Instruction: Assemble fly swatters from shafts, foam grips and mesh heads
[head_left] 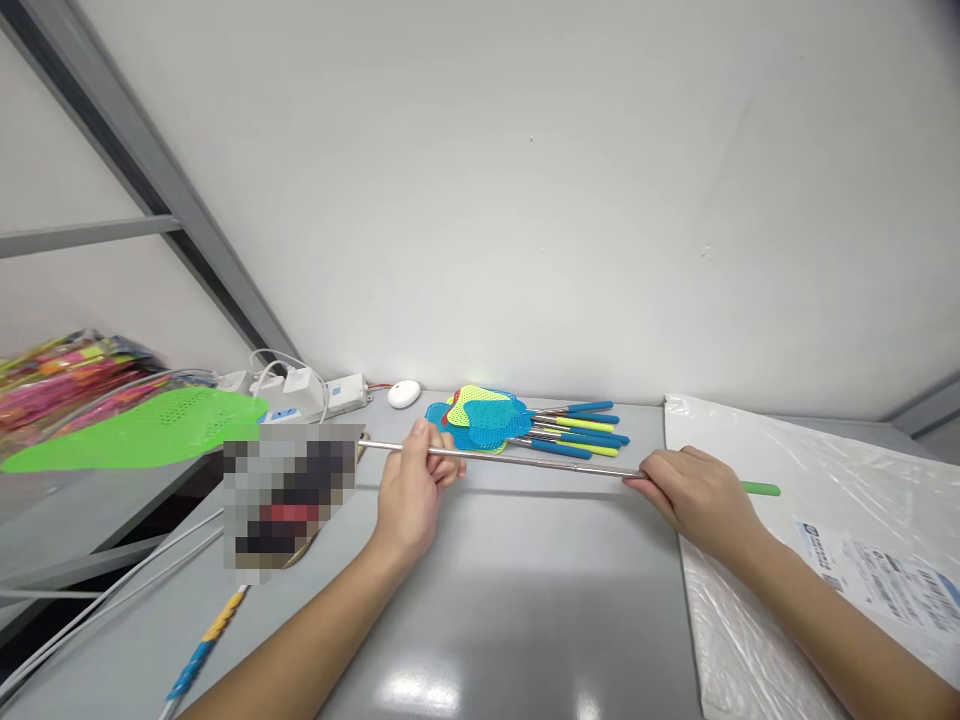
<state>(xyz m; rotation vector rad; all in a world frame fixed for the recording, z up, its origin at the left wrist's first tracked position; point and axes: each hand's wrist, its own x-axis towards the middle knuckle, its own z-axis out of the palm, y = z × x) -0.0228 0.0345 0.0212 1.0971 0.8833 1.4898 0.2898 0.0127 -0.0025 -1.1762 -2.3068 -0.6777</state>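
Note:
A fly swatter with a bright green perforated head [180,418] is held level across the view, its thin metal telescopic rod extended. My left hand [420,485] is closed round the rod, nearer the head. Around the handle end my right hand [694,490] is closed, and the green grip tip pokes out beyond it. Behind the rod lies a pile of blue and yellow fly swatters [487,418], their handles pointing right. A pixelated area covers part of what lies below the green head.
On the right lies a white plastic mailing bag [750,440] with a label. A power strip [346,393] with plugs and a white rounded case [403,394] stand by the wall. Colourful packaged items [82,385] lie far left; a cable with blue-yellow wrap [202,650] runs in front.

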